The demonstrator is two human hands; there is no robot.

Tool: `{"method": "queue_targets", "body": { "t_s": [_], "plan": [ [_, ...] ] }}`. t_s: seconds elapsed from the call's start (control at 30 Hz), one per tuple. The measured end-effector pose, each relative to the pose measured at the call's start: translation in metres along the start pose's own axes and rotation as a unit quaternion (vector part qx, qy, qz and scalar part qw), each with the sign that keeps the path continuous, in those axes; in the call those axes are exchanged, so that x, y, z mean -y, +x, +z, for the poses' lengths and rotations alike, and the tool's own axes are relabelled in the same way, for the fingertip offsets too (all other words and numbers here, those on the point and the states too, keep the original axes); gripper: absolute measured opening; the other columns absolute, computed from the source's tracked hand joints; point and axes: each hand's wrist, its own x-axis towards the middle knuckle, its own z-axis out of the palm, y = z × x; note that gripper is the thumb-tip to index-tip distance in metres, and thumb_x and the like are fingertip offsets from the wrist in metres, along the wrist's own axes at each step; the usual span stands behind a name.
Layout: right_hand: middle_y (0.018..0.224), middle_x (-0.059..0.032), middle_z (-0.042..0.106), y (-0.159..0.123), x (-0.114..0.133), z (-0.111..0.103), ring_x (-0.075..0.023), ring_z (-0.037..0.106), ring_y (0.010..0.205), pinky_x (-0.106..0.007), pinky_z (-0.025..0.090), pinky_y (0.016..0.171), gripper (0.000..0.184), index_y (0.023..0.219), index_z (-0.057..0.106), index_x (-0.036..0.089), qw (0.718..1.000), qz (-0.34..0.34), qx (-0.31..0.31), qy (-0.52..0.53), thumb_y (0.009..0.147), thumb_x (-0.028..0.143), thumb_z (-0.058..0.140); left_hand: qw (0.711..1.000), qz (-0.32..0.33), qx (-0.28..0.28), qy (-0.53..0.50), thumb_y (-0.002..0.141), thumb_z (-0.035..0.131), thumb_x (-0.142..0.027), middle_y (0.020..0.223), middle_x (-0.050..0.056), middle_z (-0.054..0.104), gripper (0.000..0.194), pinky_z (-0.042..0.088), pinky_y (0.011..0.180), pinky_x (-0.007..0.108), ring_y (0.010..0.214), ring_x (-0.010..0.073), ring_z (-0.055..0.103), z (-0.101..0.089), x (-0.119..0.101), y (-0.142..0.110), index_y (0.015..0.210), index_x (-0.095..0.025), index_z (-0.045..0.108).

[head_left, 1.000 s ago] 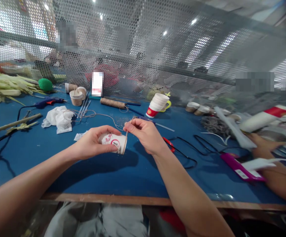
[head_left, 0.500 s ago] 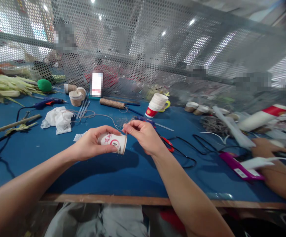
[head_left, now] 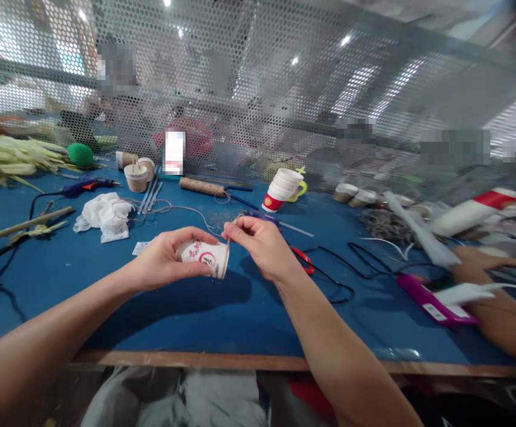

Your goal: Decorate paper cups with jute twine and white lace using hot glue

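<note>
My left hand (head_left: 160,261) is wrapped round a small white paper cup (head_left: 204,257) with a red and pink print, held on its side above the blue table (head_left: 151,320). Its open end faces right. My right hand (head_left: 262,246) pinches a thin brown twine (head_left: 187,209) at the cup's rim. The twine trails back over the table towards the left. Both hands hover a little above the table's near middle.
A stack of paper cups (head_left: 281,188) and a twine spool (head_left: 202,187) stand behind. Red-handled scissors (head_left: 302,258) and black cables (head_left: 351,267) lie right of my hand. A glue gun (head_left: 84,186), white cloth (head_left: 103,214) and twine-wrapped cups (head_left: 137,177) sit left. Another person's arm (head_left: 498,308) rests at right.
My hands have stayed almost in place with the cup and twine. The other person's hand at right has shifted slightly.
</note>
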Motion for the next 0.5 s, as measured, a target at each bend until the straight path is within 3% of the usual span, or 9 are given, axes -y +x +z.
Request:
{"method": "queue_targets", "body": {
  "t_s": [0.5],
  "plan": [
    [0.066, -0.0009, 0.061, -0.0029, 0.0034, -0.0014, -0.0139, 0.054, 0.065, -0.03, 0.042, 0.068, 0.032, 0.062, 0.061, 0.019, 1.0, -0.021, -0.017, 0.015, 0.064, 0.049, 0.071, 1.0, -0.012, 0.005, 0.017, 0.067, 0.068, -0.024, 0.073, -0.002, 0.057, 0.036, 0.039, 0.054, 0.018, 0.057, 0.006, 0.044, -0.0001, -0.0003, -0.0002, 0.1, -0.013, 0.057]
  ]
}}
